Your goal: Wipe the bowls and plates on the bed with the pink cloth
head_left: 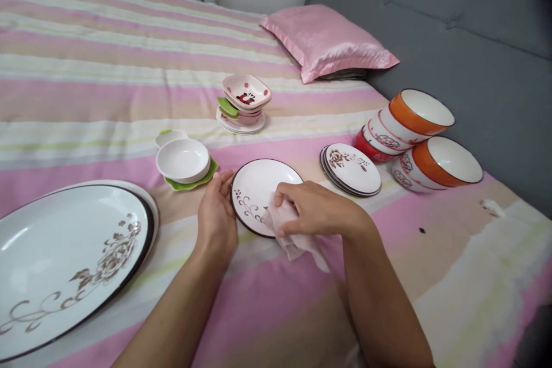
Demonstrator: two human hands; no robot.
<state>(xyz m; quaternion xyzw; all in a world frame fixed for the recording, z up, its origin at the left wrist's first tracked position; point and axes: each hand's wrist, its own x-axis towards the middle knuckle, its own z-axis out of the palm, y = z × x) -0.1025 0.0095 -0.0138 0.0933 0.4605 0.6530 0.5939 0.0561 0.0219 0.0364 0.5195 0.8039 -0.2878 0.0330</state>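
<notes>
A small round white plate (263,175) with a dark rim and brown floral print is tilted toward me above the striped bedspread. My left hand (217,215) grips its left edge, with the fingers reaching behind the rim. In my right hand (308,207) is a crumpled white tissue (287,227), pressed on the lower right of the plate's face. That hand covers part of the print. Just right of it lies a stack of matching small plates (351,167).
Large oval platters (56,241) lie at left. White bowls (183,158) on a green leaf-shaped dish and a stack of small pink dishes (245,92) stand beyond. Stacked orange-rimmed bowls (420,112) are at right, near the grey headboard (466,40). A pink pillow (328,40) lies behind.
</notes>
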